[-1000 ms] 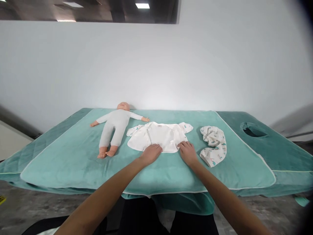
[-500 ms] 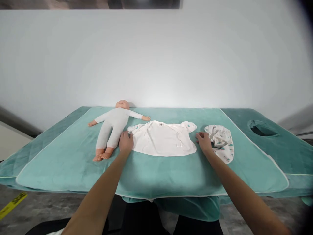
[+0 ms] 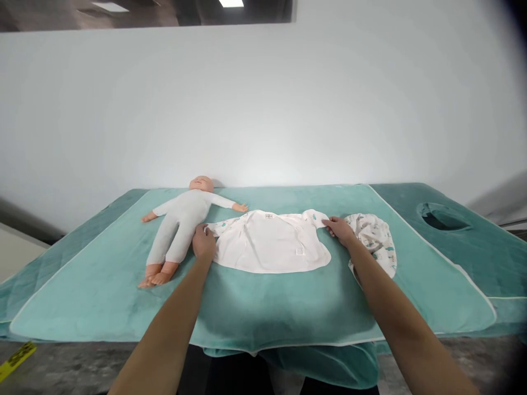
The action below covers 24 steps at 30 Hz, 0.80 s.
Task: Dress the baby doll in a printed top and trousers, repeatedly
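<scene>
A white baby shirt lies spread flat on the teal towel, inside up. My left hand rests with curled fingers on the shirt's left sleeve, close to the doll's legs. My right hand pinches the shirt's right sleeve end, fingers closed on the cloth. A baby doll in a grey bodysuit lies on its back to the left of the shirt. A crumpled printed garment sits just right of my right hand, partly hidden by my forearm.
The towel covers a darker teal massage table with a face hole at the far right. A white wall stands right behind the table. Grey floor shows below the near edge, with a yellow strip at the lower left.
Both hands moved from the shirt's lower hem outward to its two sleeves. The shirt now lies wider and flatter. The camera shifted slightly.
</scene>
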Each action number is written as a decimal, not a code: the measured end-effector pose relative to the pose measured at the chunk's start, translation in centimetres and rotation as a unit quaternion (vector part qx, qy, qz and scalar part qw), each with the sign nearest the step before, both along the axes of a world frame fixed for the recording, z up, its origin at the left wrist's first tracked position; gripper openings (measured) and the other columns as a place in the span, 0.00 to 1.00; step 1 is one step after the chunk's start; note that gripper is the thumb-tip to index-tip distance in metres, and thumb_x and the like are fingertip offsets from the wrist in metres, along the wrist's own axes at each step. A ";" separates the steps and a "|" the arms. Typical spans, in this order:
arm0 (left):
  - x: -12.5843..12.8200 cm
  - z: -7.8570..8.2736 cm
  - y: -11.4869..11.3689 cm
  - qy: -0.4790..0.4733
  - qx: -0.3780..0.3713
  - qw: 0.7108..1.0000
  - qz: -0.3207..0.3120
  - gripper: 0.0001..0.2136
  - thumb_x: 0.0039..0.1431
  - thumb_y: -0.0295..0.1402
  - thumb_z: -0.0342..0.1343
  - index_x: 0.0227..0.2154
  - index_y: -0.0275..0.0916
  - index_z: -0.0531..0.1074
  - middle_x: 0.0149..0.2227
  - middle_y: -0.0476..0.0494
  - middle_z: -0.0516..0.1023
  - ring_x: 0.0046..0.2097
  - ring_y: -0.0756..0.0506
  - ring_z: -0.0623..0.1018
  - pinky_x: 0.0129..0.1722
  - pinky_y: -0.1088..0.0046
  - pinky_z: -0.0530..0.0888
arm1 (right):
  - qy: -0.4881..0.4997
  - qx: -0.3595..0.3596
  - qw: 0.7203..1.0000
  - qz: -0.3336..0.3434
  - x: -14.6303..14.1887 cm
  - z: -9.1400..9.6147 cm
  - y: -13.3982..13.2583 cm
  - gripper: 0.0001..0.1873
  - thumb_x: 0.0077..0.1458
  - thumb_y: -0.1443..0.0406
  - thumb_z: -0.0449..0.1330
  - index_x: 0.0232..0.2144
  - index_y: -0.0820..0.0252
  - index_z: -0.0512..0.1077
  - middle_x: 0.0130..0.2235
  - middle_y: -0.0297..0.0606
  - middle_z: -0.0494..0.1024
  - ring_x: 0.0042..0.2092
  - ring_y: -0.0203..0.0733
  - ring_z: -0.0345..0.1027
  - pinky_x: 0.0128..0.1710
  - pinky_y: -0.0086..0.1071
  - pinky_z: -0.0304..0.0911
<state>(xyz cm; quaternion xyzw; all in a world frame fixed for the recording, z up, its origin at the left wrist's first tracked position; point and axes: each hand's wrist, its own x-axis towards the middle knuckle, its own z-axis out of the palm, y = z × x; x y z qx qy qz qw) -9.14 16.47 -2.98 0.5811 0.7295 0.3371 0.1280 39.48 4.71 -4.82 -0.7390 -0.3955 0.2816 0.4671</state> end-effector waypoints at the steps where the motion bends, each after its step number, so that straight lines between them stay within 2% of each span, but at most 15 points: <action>1: -0.1 -0.1 0.1 0.001 0.009 1.000 0.002 0.17 0.68 0.34 0.41 0.55 0.39 0.66 0.51 0.31 0.77 0.52 0.37 0.77 0.51 0.59 0.72 | -0.014 0.011 1.000 -0.015 0.1 -0.3 -0.1 0.16 0.52 0.51 0.60 0.27 0.57 0.66 0.24 0.32 0.71 0.24 0.36 0.62 0.25 0.29 0.61; 5: -0.3 -0.7 1.3 0.004 0.045 0.999 0.003 0.14 0.65 0.29 0.45 0.49 0.38 0.71 0.48 0.34 0.79 0.51 0.37 0.77 0.51 0.60 0.73 | -0.075 0.060 0.991 -0.091 0.5 -1.3 0.0 0.17 0.55 0.49 0.53 0.31 0.57 0.65 0.28 0.33 0.73 0.30 0.39 0.66 0.32 0.31 0.63; 8: -0.3 -1.2 2.5 0.003 0.068 0.998 0.009 0.13 0.64 0.27 0.47 0.47 0.38 0.73 0.46 0.35 0.79 0.49 0.38 0.78 0.49 0.61 0.73 | -0.125 0.081 0.981 -0.122 0.8 -2.0 1.1 0.16 0.54 0.50 0.53 0.29 0.57 0.65 0.28 0.34 0.72 0.32 0.41 0.64 0.36 0.34 0.61; 14: -0.2 -2.0 4.0 0.000 0.097 0.995 0.028 0.12 0.67 0.28 0.46 0.47 0.38 0.72 0.44 0.35 0.79 0.46 0.38 0.79 0.45 0.63 0.73 | -0.193 0.091 0.964 -0.161 1.4 -2.6 3.5 0.14 0.57 0.52 0.51 0.28 0.55 0.61 0.27 0.32 0.67 0.32 0.42 0.57 0.39 0.36 0.56; 20: -0.1 -2.2 4.4 -0.008 0.115 0.992 0.053 0.12 0.70 0.30 0.42 0.49 0.38 0.68 0.44 0.36 0.78 0.47 0.40 0.78 0.47 0.63 0.72 | -0.202 0.095 0.957 -0.184 1.8 -2.6 4.9 0.15 0.61 0.51 0.49 0.32 0.55 0.62 0.25 0.31 0.66 0.30 0.42 0.59 0.37 0.36 0.56; 24: -0.1 -2.3 4.3 -0.015 0.117 0.991 0.062 0.12 0.69 0.30 0.42 0.50 0.38 0.68 0.45 0.37 0.78 0.47 0.40 0.78 0.47 0.63 0.73 | -0.216 0.101 0.953 -0.186 1.6 -2.2 5.9 0.15 0.59 0.52 0.51 0.33 0.56 0.63 0.27 0.34 0.68 0.32 0.43 0.60 0.40 0.38 0.58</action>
